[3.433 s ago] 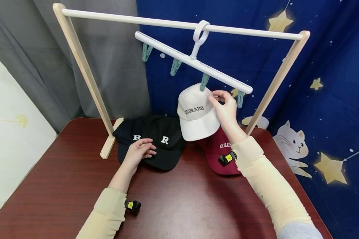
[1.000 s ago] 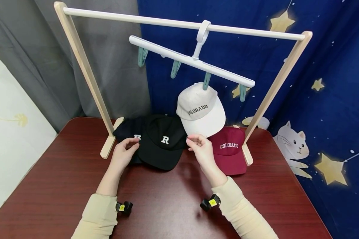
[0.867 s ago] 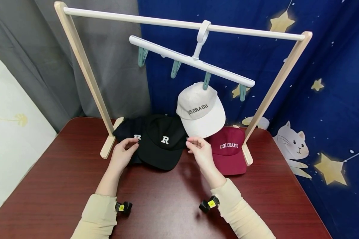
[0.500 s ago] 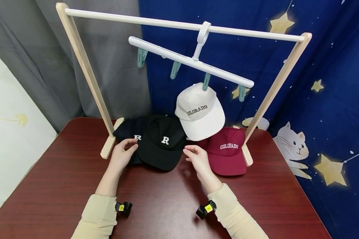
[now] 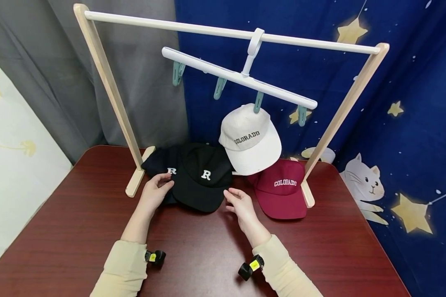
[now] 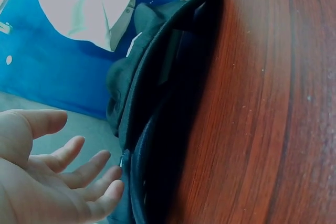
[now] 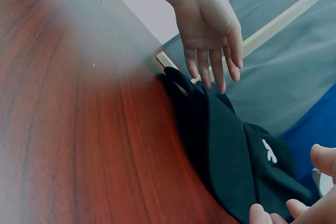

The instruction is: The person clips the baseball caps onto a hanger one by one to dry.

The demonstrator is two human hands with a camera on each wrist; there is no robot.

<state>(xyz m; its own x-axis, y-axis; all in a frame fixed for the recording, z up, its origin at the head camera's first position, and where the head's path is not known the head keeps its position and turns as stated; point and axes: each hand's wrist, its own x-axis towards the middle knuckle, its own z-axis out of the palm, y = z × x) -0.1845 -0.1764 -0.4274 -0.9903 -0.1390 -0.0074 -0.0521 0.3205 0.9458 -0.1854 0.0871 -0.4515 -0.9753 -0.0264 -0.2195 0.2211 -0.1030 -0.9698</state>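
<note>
Head view: four caps [image 5: 200,193], two hands [image 5: 243,206]

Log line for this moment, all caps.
white cap: clipped to hanger; maroon cap: on table; left hand: by navy cap; right hand: by black cap

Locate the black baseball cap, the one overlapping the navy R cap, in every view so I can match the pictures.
Head: the black baseball cap lies just below and left of centre, its white R facing the camera.
Left wrist: the black baseball cap is above centre, turned sideways.
Right wrist: the black baseball cap is lower right, R tilted.
Shared landmark: the left hand, lower left in left wrist, top middle in right wrist.
</note>
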